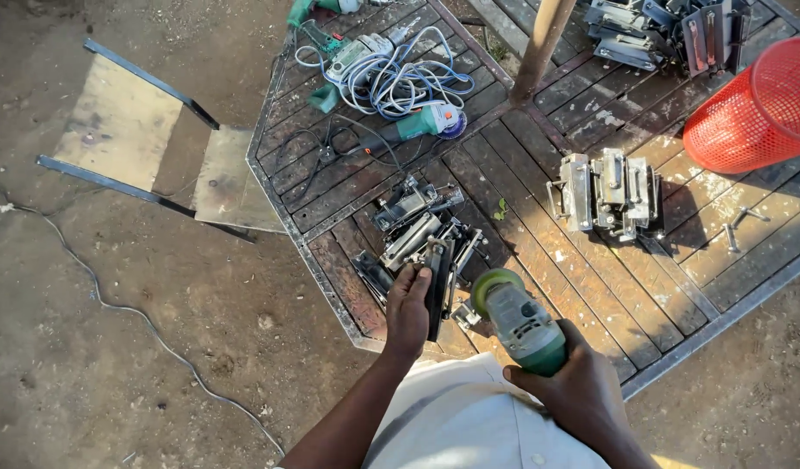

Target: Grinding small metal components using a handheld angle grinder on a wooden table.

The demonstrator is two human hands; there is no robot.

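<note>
While both hands work at the near edge of the wooden slatted tabletop (591,287), the right hand (574,391) is wrapped around the green body of an angle grinder (517,317), fingers fully curled about it. Grinder's long axis runs diagonally, from the hand up and to the left; the disc end points toward the metal piece (439,287) at the tabletop's edge and sits just beside it. Whether the disc touches the metal cannot be told. Left hand (407,308) presses on that dark metal piece, fingers bent over its upper end and holding it; the piece stands roughly upright, long axis running away from the person. Just beyond it lies a pile of similar metal parts (413,226). Further out: a second green grinder (422,123) with a coiled pale cable (400,82). To the right, a cluster of bright metal brackets (610,193); a red mesh basket (756,108) lies on its side at the far right. A metal-framed chair (144,139) stands on the dirt ground, left of the tabletop.
</note>
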